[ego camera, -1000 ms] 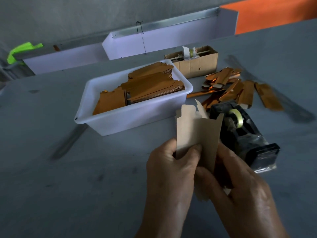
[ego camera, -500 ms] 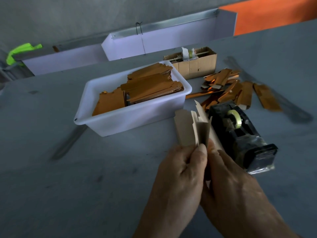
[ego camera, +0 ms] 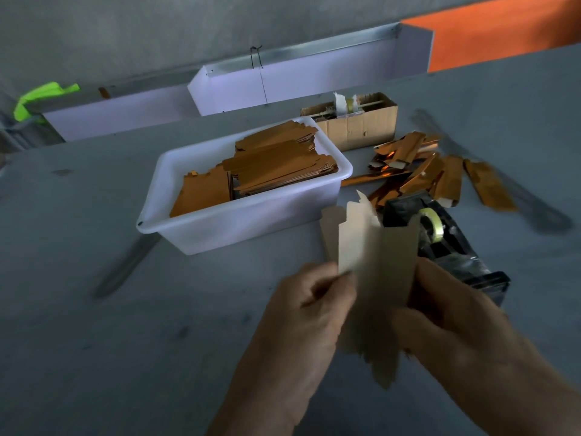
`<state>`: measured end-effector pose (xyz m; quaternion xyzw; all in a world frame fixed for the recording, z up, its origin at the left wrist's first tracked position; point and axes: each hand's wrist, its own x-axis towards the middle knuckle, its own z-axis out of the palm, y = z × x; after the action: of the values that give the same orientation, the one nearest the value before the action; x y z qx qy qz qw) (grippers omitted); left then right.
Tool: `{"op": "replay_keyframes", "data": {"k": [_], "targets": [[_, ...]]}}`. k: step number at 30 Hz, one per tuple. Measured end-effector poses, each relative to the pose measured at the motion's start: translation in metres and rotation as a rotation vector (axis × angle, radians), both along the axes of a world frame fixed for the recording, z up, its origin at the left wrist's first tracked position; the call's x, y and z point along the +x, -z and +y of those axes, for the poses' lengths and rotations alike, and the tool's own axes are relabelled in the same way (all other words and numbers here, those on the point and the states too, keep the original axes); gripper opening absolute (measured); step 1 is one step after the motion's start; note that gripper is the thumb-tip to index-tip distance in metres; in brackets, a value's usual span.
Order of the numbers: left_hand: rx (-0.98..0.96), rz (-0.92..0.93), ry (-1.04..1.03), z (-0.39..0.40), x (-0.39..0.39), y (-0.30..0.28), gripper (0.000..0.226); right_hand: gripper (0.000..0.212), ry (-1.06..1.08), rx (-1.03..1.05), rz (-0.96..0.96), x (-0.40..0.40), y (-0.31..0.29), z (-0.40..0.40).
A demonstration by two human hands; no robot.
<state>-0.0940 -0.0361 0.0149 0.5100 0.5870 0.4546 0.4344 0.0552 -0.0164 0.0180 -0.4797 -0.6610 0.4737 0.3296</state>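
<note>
Above the grey table (ego camera: 125, 341), just in front of the tape dispenser (ego camera: 452, 256), a card blank (ego camera: 377, 262) stands upright between two hands. The left hand (ego camera: 311, 313) pinches its left flap between thumb and fingers. The right hand (ego camera: 456, 328) curls round its right edge. The blank is creased lengthwise into panels but lies open. No tape shows on it, so I judge the folding as begun and the closing and taping as not yet done.

The wider job looks well short of finished. A tub (ego camera: 220, 231) holds a thick stack (ego camera: 276, 165) of flat blanks, while only a small pile (ego camera: 418, 171) of folded pieces lies beyond the dispenser.

The held blank is thin card, matte and pale brown on the face turned this way, with notched tabs at top and bottom. The blanks in the tub and the pile show a glossy orange-gold face that catches the light. The tub is smooth, milky white plastic with a rounded rim. The dispenser is blocky black plastic carrying a tape roll (ego camera: 435, 225) of clear yellowish tape. A box (ego camera: 361, 130) of ragged corrugated cardboard stands behind the tub.
</note>
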Motion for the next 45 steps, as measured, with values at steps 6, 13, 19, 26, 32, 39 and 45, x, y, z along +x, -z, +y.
{"op": "replay_keyframes", "data": {"k": [6, 13, 19, 26, 32, 39, 45], "targets": [[0.544, 0.769, -0.5, -0.001, 0.015, 0.001, 0.009, 0.031, -0.046, -0.532, 0.752, -0.013, 0.009, 0.008], [0.809, 0.847, -0.499, -0.016, 0.034, 0.016, 0.025, 0.031, 0.006, -0.56, 0.847, -0.031, 0.0, 0.013], [0.692, 0.785, -0.493, -0.012, 0.03, 0.011, 0.04, 0.039, 0.15, -0.407, 0.747, -0.022, 0.008, 0.007], [0.813, 1.092, -0.457, -0.009, 0.028, 0.023, 0.014, 0.038, 0.037, -0.462, 0.923, -0.016, 0.006, 0.002], [0.79, 1.133, -0.442, -0.013, 0.026, 0.028, 0.021, 0.017, 0.048, -0.507, 0.892, -0.013, 0.008, 0.004], [0.259, 0.521, -0.375, -0.011, 0.012, 0.019, 0.112, 0.014, 0.138, -0.462, 0.787, -0.009, 0.014, 0.011], [-0.103, -0.446, -0.19, -0.002, -0.028, 0.011, 0.054, 0.013, 0.23, -0.36, 0.595, -0.009, 0.016, 0.019]]}}
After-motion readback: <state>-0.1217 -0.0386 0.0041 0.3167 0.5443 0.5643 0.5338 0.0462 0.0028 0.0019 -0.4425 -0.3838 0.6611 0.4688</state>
